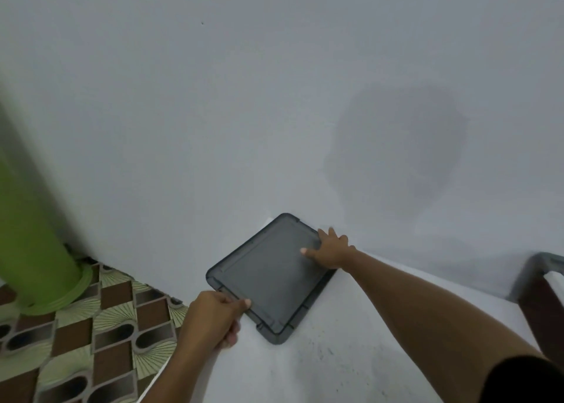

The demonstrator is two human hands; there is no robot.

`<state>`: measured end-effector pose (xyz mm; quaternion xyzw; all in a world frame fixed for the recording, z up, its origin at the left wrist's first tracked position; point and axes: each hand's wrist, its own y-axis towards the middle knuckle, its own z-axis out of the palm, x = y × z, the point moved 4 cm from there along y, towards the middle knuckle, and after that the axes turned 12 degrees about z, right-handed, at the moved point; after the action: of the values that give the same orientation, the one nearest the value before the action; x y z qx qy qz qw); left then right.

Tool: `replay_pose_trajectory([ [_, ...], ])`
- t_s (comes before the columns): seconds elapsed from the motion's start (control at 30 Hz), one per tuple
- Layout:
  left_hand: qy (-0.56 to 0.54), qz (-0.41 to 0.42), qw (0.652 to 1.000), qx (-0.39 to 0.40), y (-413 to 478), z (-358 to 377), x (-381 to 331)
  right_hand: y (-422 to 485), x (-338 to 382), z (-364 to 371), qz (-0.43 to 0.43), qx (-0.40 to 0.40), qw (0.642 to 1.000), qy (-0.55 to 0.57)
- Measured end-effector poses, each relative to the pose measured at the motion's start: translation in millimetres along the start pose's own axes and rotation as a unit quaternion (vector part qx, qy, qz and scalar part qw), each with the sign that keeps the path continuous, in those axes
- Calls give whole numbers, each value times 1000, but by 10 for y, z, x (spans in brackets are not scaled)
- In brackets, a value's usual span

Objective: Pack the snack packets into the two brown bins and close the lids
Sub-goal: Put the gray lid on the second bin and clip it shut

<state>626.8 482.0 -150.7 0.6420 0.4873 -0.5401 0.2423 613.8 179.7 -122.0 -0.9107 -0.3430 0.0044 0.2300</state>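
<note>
surface: white counter (351,357) against a pale grey wall (244,97); patterned tile floor (91,326) and a green cylinder (33,250) at left
lid: dark grey lid (268,274) lies flat on the bin at the counter's far left corner, by the wall
left hand (213,317): grip closed on the lid's near-left edge, thumb on top
right hand (331,250): grip wide, fingers spread, palm flat on the lid's far-right corner
second bin (540,295): partly visible at right edge, contents unclear
</note>
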Motion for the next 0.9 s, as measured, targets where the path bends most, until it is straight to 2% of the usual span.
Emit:
replay_pose_trajectory([
  [0.17, -59, -29, 998, 17, 44, -33, 52, 106, 24, -16, 15, -25, 998, 53],
  [0.3, -78, -19, 997, 11, 13, -34, 57, 150, -72, -105, 42, -54, 985, 156],
  [0.47, -169, 8, 985, -45, -95, -54, -46, 23, -272, -292, 30, -114, 962, 246],
  [0.67, -188, 75, 971, -127, -149, -110, -248, -251, -567, -571, 48, -116, 941, 313],
  [0.9, -198, 152, 960, -129, -369, 170, -631, -769, -1187, -948, 71, -140, 911, 381],
])
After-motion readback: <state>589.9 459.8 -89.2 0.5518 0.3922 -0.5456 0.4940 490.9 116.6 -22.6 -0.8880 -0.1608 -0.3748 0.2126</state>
